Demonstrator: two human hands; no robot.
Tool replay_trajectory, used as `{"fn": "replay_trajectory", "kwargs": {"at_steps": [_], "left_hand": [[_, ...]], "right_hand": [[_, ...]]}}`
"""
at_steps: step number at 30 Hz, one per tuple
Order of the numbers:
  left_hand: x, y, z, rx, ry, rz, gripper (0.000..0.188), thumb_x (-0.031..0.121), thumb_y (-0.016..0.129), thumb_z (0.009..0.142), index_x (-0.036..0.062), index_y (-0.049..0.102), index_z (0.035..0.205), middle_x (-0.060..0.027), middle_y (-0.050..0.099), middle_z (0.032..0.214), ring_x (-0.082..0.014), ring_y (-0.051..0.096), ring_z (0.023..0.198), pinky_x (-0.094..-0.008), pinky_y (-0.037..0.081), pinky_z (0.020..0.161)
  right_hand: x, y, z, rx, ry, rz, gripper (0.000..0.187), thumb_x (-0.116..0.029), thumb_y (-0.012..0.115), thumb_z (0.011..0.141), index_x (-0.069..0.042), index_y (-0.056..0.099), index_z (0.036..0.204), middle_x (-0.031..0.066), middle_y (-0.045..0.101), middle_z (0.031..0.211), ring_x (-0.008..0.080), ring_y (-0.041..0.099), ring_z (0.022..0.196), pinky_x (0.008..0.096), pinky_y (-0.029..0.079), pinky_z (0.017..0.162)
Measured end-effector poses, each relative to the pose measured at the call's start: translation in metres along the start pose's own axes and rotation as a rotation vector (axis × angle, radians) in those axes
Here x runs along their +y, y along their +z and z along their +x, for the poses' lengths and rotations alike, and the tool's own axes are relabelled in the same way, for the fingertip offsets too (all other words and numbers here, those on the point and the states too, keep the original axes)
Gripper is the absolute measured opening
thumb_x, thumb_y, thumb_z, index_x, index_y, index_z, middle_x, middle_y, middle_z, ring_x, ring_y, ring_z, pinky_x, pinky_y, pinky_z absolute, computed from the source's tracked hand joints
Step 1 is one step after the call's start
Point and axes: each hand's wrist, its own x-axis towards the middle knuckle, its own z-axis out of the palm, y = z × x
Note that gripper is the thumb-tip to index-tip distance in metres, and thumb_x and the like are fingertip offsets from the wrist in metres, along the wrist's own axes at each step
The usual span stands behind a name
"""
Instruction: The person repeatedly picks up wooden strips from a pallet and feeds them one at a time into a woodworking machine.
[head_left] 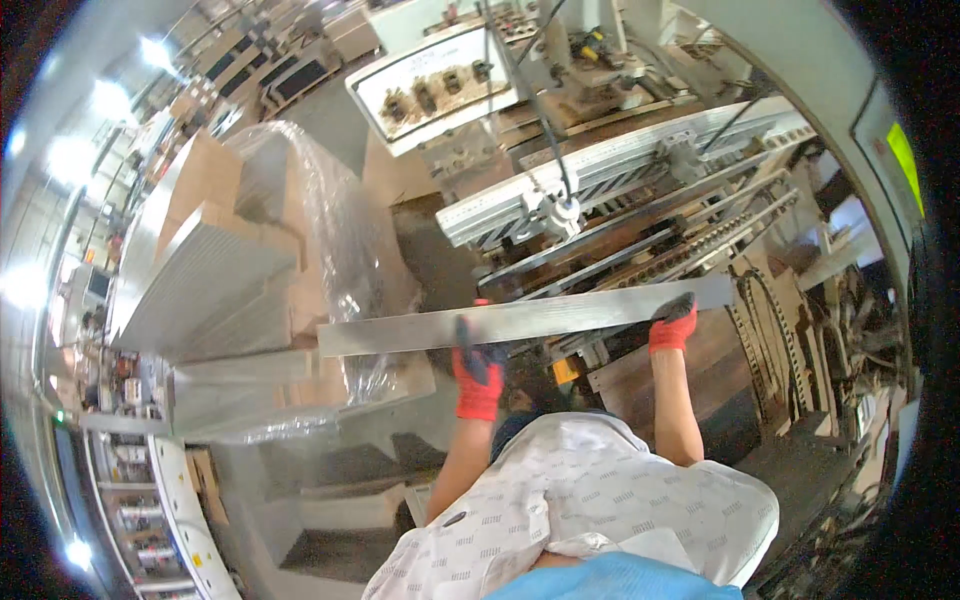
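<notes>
A long, narrow grey board [575, 314] spans the view in front of my body, tilted a little so its right end sits higher. Red gloves with dark palms cover both hands. My left hand [478, 368] grips the board left of its middle, with the fingers around its edge. Near the right end, my right hand [675, 322] has its thumb laid over the face of the board and its fingers behind. The board's left end reaches toward a plastic-wrapped stack.
A machine with a pale metal rail [620, 175] and clamps stands ahead. Left of me is a stack of boards [210, 280], with clear plastic wrap [345, 230] beside it. A white-framed machine cover [375, 85] stands beyond. Curved cable chains [765, 340] lie on the right.
</notes>
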Motion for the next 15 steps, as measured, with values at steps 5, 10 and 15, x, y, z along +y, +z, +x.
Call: {"fn": "replay_trajectory", "kwargs": {"at_steps": [5,10,15], "left_hand": [[0.072,-0.138,0.090,0.016,0.370,0.521,0.040,0.017,0.065,0.082,0.0076,0.055,0.120,-0.0084,0.058,0.115,-0.0219,0.055,0.104,-0.0365,0.045,0.092],[0.099,-0.210,0.088,0.112,0.610,1.232,0.035,-0.001,0.060,0.078,-0.0001,0.056,0.113,-0.0119,0.062,0.109,-0.0208,0.059,0.097,-0.0325,0.047,0.088],[0.122,-0.292,0.074,0.186,0.533,1.017,0.037,0.002,0.060,0.084,-0.0017,0.050,0.119,-0.0146,0.059,0.116,-0.0237,0.058,0.103,-0.0329,0.044,0.093]], "right_hand": [[0.013,0.040,0.073,0.097,-0.135,-0.057,0.051,-0.034,0.058,0.088,-0.001,0.048,0.126,0.0099,0.056,0.113,0.0229,0.053,0.095,0.0395,0.043,0.083],[0.055,0.095,0.055,-0.045,-0.311,-0.465,0.028,-0.029,0.062,0.086,-0.003,0.057,0.091,0.0062,0.057,0.079,0.0180,0.051,0.066,0.0355,0.043,0.062],[0.103,0.162,-0.020,-0.087,-0.338,-0.785,0.041,-0.013,0.058,0.077,0.002,0.049,0.114,0.0181,0.060,0.102,0.0299,0.059,0.089,0.0383,0.045,0.078]]}}
